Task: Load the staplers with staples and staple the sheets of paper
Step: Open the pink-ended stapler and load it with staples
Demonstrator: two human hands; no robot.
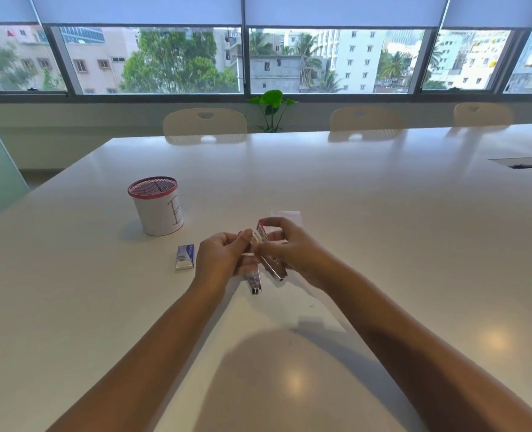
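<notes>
Metal stapler (266, 254) lay hinged open, gripped by left hand (224, 257) and right hand (292, 247); loading seemed unfinished, sheets (308, 310) beneath the grip unstapled.

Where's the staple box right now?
In the head view the staple box lies flat on the white table, just left of the left hand and in front of the red-rimmed mesh cup.

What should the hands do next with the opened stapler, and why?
Probably seat the staples in the channel: the left hand and right hand hold the red-and-metal stapler hinged open, and the small blue staple box lies open beside it.
</notes>
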